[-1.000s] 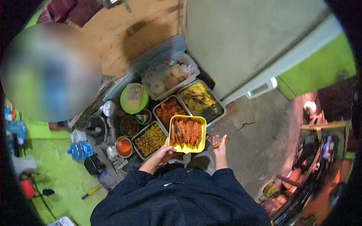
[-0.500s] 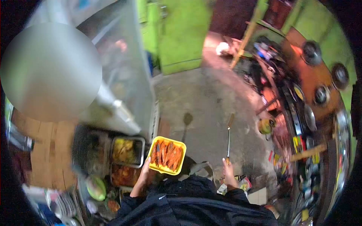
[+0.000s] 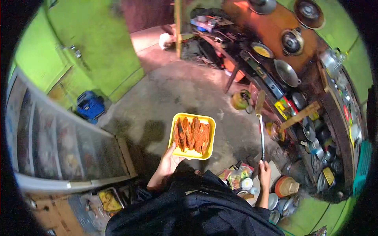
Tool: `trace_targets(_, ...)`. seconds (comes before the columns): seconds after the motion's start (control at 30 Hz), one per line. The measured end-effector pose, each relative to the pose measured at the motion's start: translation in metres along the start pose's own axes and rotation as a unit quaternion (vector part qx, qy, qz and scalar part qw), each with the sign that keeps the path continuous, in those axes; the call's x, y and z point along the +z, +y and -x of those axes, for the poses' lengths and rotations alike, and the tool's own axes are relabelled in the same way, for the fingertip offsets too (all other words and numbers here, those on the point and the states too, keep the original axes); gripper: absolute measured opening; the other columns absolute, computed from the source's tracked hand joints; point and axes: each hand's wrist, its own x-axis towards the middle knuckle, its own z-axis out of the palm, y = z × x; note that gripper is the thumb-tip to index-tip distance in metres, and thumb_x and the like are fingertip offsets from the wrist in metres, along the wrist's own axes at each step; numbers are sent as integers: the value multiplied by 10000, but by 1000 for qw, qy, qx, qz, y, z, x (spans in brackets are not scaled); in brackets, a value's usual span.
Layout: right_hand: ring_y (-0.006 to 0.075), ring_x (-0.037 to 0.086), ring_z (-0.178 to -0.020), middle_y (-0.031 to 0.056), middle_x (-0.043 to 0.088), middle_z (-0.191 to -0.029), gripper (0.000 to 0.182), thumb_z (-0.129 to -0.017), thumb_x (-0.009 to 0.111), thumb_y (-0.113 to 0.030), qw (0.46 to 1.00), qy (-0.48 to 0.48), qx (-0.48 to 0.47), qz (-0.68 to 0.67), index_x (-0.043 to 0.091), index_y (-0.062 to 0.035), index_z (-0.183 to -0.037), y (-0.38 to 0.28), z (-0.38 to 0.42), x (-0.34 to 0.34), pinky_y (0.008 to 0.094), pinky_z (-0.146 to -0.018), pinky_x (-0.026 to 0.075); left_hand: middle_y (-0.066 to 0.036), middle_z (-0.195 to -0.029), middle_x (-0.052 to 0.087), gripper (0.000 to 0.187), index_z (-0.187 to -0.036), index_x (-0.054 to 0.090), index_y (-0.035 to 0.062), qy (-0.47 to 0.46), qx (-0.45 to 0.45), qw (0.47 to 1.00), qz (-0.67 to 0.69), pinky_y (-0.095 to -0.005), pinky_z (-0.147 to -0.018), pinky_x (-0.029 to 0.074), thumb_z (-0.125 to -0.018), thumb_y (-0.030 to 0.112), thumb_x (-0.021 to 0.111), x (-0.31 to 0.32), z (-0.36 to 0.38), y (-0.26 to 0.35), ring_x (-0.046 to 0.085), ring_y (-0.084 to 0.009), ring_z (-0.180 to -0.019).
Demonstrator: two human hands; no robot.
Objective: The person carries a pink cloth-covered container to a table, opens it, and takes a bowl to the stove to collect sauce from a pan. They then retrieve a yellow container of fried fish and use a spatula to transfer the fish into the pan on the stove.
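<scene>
My left hand (image 3: 167, 162) is closed on the near left edge of a yellow tray (image 3: 213, 137), with the thumb at its rim. Several long pieces of food coated in red sauce, which look like fish, lie side by side in the tray (image 3: 191, 133). Off to the right, my right hand (image 3: 265, 175) grips the handle of a long spatula (image 3: 262, 135). Its flat, brownish blade points forward and up, apart from the tray. Both hands are in front of my dark top, over the concrete floor.
Along the right wall stand a gas stove (image 3: 271, 84), a wok (image 3: 287, 73) and a green gas cylinder (image 3: 241, 100). A wooden plank (image 3: 301, 115) juts out there. To the left are a glass cabinet (image 3: 67, 145) and a blue container (image 3: 91, 106). Packets (image 3: 238, 176) lie near my right hand.
My view has turned right, so the cabinet and food trays have shifted left and the stove is nearer. Both hands still hold the tray and spatula. A blurred-out round area at left is gone.
</scene>
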Motion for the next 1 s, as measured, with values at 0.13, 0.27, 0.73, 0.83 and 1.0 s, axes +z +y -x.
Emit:
trace_targets(0.13,50,371,-571,-75,411,-645,278,-860,690,-268,999,27,15,8,503,-92,-754,-67,-25,-7,232,-505,310,-121,-1371,484,497,-1391,352,22,-64,-49,997,-9,-445,-1044,384,-1008,337,393,51,-79,-8,496,-258,-1238)
trace_targets(0.27,56,489,-559,5,571,-745,295,-767,767,-98,980,33,43,-193,474,-84,-795,-111,-54,47,223,-448,416,-125,-1389,463,470,-1401,334,45,-93,-90,991,-14,-470,-1018,406,-1013,309,365,64,-147,-24,476,-270,-1258)
trace_targets(0.73,70,495,-665,10,589,-701,271,-832,723,-244,979,201,0,-25,591,-13,-884,-188,-261,94,259,-619,437,-106,-1305,482,356,-1292,352,131,-210,-281,931,-103,-512,-1001,411,-971,172,501,155,-407,-36,490,-263,-1228)
trace_targets(0.83,75,362,-598,-25,409,-619,315,-961,548,-317,958,283,33,-36,539,-24,-843,-191,-276,59,282,-506,320,-117,-1351,501,446,-1382,380,100,-200,-335,916,-95,-499,-1013,403,-991,305,443,153,-466,-65,512,-279,-1219)
trace_targets(1.0,168,485,-564,130,507,-598,277,-934,575,-294,932,297,81,189,530,-22,-915,-186,-280,-43,360,-522,390,-136,-1383,468,560,-1409,333,57,-181,-345,916,-94,-506,-1010,422,-994,427,391,220,-545,-103,486,-290,-1249)
